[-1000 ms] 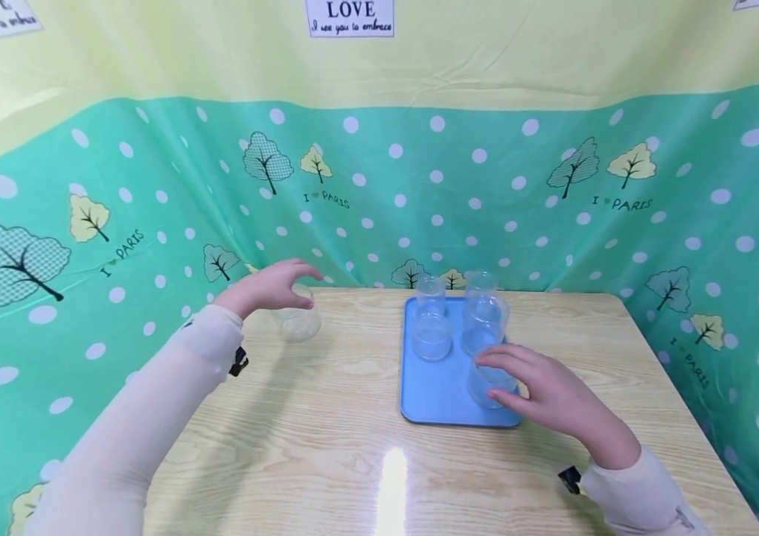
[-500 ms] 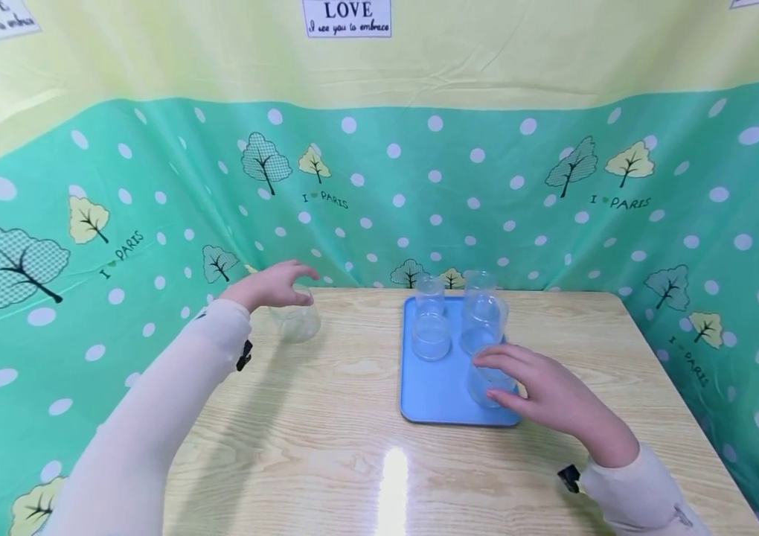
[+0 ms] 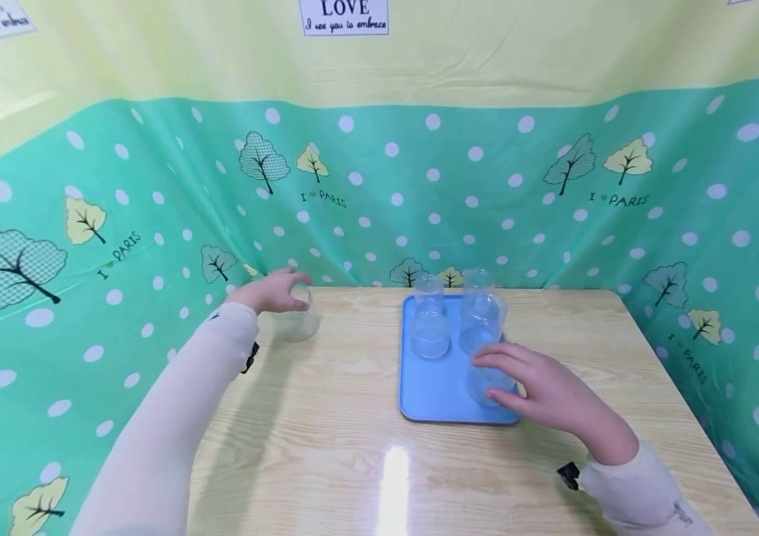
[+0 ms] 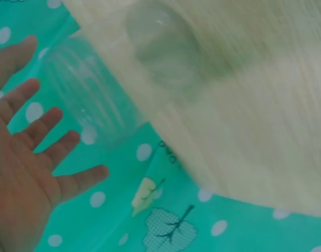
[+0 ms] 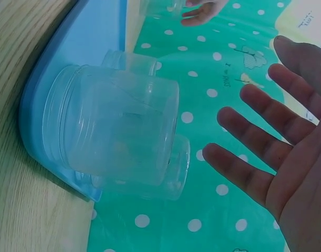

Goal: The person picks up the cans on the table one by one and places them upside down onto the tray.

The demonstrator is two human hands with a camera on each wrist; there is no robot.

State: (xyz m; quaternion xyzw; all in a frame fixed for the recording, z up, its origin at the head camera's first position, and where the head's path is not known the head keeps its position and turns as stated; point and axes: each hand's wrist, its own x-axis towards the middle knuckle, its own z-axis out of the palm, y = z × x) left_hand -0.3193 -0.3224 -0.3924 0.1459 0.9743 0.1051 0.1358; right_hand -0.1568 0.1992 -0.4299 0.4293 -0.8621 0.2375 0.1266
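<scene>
A clear plastic jar (image 3: 300, 324) stands at the table's back left, beneath my left hand (image 3: 272, 290). In the left wrist view its ridged rim (image 4: 76, 94) faces the spread, bent fingers, with a gap between. My right hand (image 3: 547, 387) hovers by the front right corner of a blue tray (image 3: 433, 396), thumb and fingers apart around a clear jar (image 3: 480, 385). The right wrist view shows that jar (image 5: 123, 121) with its threaded end down on the tray and its flat base towards my fingers, which do not touch it.
More clear jars stand on the tray, including one at its left (image 3: 430, 335) and one at its right (image 3: 480, 327). A wooden table (image 3: 326, 447) lies beneath everything. A green dotted cloth (image 3: 366, 186) hangs behind and at both sides.
My left hand has lowered slightly over the left jar, and its sleeve has shifted to the right. My right hand and the jars on the tray have stayed in place.
</scene>
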